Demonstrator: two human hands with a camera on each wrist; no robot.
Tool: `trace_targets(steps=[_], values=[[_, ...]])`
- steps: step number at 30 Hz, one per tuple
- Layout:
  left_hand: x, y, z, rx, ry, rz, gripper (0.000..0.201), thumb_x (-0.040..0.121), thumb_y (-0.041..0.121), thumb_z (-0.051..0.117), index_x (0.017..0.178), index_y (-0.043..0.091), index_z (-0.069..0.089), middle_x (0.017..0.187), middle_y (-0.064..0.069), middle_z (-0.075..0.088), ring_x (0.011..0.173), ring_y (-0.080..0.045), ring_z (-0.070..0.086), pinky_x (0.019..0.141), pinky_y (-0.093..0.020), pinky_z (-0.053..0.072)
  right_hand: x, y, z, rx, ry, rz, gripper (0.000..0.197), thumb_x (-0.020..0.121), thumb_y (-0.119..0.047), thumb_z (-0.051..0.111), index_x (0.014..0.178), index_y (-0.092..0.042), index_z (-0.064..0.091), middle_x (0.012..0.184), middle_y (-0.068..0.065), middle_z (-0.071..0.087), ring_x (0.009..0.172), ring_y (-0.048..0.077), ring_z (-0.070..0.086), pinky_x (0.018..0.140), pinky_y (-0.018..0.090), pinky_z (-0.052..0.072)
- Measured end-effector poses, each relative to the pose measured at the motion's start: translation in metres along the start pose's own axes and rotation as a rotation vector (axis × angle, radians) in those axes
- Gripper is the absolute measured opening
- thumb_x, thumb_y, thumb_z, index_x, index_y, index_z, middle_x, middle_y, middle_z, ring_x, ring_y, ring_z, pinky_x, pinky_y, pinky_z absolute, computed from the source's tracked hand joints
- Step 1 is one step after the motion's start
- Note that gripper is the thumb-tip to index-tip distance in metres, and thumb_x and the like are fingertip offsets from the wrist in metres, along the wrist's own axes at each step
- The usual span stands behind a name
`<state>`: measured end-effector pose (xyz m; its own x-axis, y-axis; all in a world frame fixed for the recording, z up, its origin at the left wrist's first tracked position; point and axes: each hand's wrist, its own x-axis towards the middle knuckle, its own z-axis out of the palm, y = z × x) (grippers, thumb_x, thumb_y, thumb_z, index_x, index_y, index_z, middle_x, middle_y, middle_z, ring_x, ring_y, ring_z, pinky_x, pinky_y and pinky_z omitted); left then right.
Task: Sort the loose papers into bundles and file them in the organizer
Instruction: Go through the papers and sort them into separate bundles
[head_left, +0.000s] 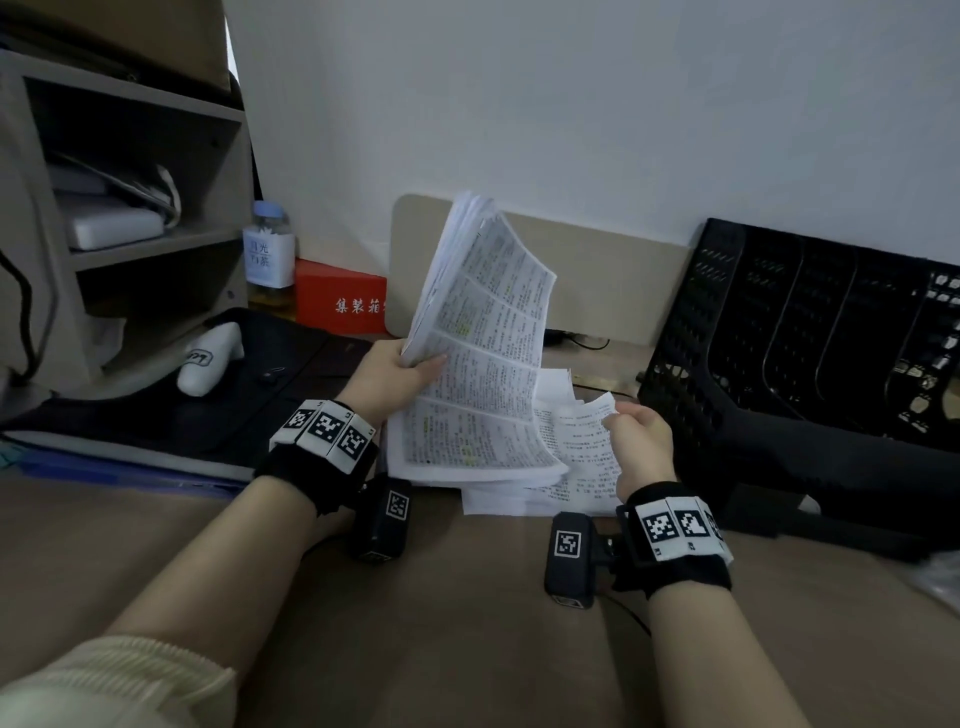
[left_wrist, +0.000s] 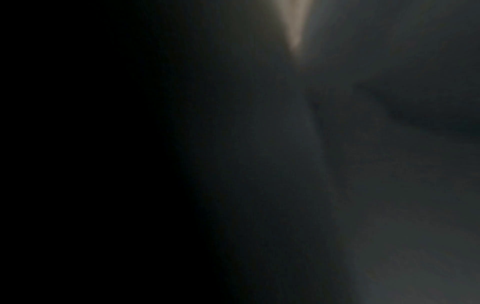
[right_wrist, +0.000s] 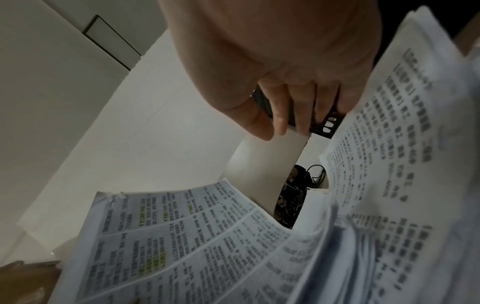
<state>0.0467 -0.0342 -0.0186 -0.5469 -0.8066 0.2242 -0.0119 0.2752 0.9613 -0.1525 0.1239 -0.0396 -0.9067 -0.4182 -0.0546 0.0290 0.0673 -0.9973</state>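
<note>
- Gripping printed pages (head_left: 483, 322) in my left hand (head_left: 395, 379), lifted off the desk stack (head_left: 467, 447).
- My right hand (head_left: 641, 441) pinches a sheet corner (head_left: 597, 410); print too small to read.
- Black organizer (head_left: 789, 332) sits right; red box (head_left: 340, 296) reads 集装箱.

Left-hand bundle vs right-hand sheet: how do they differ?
The left-hand bundle is a thick wad, lifted and fanned up; the right-hand sheet looks like a thin sheet or two, low over the desk pile. The bundle's top page has ruled rows with yellow highlights; the sheet shows plain text. The left hand grips an edge; the right hand pinches a corner. Both are white printed paper.
</note>
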Motion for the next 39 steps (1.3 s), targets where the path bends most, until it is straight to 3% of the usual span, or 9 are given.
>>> trace_targets(steps=[5,9,12,15,20,24,28,32,39], values=[[0.000,-0.003,-0.001,0.020,0.007,-0.021,0.020,0.092,0.021,0.064,0.108,0.010,0.070,0.105,-0.010,0.072,0.096,-0.025,0.070,0.091,-0.048,0.054,0.001,0.005,-0.007,-0.186,0.078,0.077,0.062,0.074,-0.025,0.056,0.135,-0.022,0.045,0.140,0.013,0.040,0.131,0.032,0.033,0.101,0.041,0.041],[0.000,-0.001,0.000,0.022,0.015,-0.023,0.020,0.092,0.021,0.064,0.109,0.011,0.070,0.106,-0.009,0.072,0.097,-0.025,0.069,0.092,-0.047,0.054,-0.001,0.005,-0.009,-0.127,0.007,0.079,0.049,0.081,-0.012,0.055,0.129,-0.008,0.046,0.117,0.013,0.058,0.106,0.031,0.055,0.086,0.039,0.048],[-0.001,0.001,0.000,0.020,0.019,-0.019,0.023,0.092,0.022,0.065,0.111,0.010,0.070,0.107,-0.010,0.072,0.099,-0.025,0.069,0.092,-0.047,0.054,0.002,0.002,-0.008,-0.118,0.045,0.009,0.060,0.082,-0.009,0.054,0.140,-0.016,0.040,0.138,0.008,0.047,0.120,0.030,0.051,0.100,0.047,0.045],[-0.002,0.005,0.001,-0.015,0.016,-0.023,0.023,0.093,0.020,0.064,0.112,0.009,0.068,0.109,-0.011,0.071,0.100,-0.026,0.068,0.093,-0.047,0.054,0.003,0.002,-0.009,-0.176,0.023,0.004,0.058,0.084,-0.008,0.057,0.139,-0.015,0.042,0.134,0.010,0.051,0.118,0.030,0.053,0.101,0.048,0.045],[-0.002,0.010,-0.002,-0.111,0.034,-0.033,0.022,0.093,0.018,0.063,0.110,0.006,0.068,0.108,-0.013,0.072,0.100,-0.028,0.069,0.091,-0.050,0.054,-0.003,0.004,-0.009,-0.158,-0.141,0.160,0.020,0.090,0.005,0.050,0.109,0.001,0.056,0.086,0.016,0.064,0.074,0.027,0.063,0.055,0.036,0.054],[0.000,0.013,-0.006,-0.185,0.089,-0.034,0.021,0.092,0.015,0.064,0.111,0.006,0.068,0.109,-0.014,0.071,0.100,-0.029,0.068,0.090,-0.050,0.055,-0.003,0.006,-0.005,-0.233,-0.235,0.200,0.008,0.091,0.003,0.052,0.091,0.000,0.059,0.084,0.017,0.069,0.059,0.022,0.067,0.041,0.023,0.049],[0.000,0.016,-0.009,-0.291,0.142,-0.055,0.026,0.093,0.011,0.062,0.117,0.003,0.064,0.108,-0.012,0.070,0.099,-0.027,0.068,0.085,-0.044,0.056,-0.010,0.005,-0.002,-0.268,-0.303,0.240,0.005,0.094,-0.003,0.051,0.093,-0.006,0.056,0.078,0.010,0.068,0.042,0.015,0.066,0.034,0.014,0.040],[-0.001,0.022,-0.010,-0.397,0.164,-0.065,0.019,0.094,0.010,0.062,0.112,0.005,0.066,0.103,-0.008,0.071,0.094,-0.022,0.070,0.076,-0.038,0.059,-0.011,0.002,0.001,-0.153,-0.236,0.142,0.011,0.095,0.003,0.044,0.099,-0.001,0.053,0.077,0.011,0.065,0.037,0.009,0.062,0.034,0.013,0.036],[-0.003,0.026,-0.008,-0.402,0.146,-0.073,0.022,0.093,0.009,0.062,0.114,0.003,0.065,0.104,-0.010,0.072,0.088,-0.020,0.071,0.064,-0.031,0.061,-0.014,-0.004,0.002,0.007,-0.139,-0.180,0.017,0.098,-0.008,0.049,0.099,-0.005,0.066,0.082,0.008,0.071,0.047,0.011,0.066,0.042,0.019,0.047]])
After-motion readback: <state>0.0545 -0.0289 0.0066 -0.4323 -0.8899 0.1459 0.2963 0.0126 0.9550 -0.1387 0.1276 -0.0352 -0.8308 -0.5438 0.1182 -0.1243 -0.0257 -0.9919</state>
